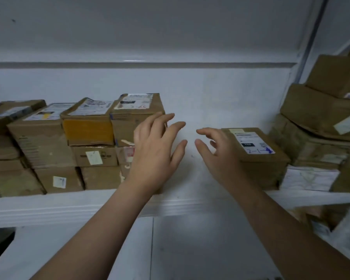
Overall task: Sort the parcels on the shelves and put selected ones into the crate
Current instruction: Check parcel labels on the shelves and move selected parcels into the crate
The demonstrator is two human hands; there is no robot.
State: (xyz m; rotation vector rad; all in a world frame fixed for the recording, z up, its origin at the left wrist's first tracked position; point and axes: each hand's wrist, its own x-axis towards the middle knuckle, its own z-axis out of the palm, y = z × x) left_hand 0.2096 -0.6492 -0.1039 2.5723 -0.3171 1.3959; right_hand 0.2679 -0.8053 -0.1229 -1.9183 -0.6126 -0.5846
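over the shelf [73, 207], left hand [154, 150] and right hand [216, 156] hover, fingers spread, holding nothing.

Brown parcels [40, 138] on white shelf [69, 205]. Yellow-fronted box [88, 130] toward left edge. White label [253, 142], blue scribble, on lone box [265, 166] toward right edge. Red scribble on top label [136, 102] of tallest stack.

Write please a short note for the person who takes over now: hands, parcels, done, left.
Left hand: open, empty, in front of the left parcel stacks.
Right hand: open, empty, at the single box with blue writing; touch unclear.
Another pile sits far right. All on the white shelf.
No crate in view; nothing shows as picked.
Left: choose parcels, put them in the crate.
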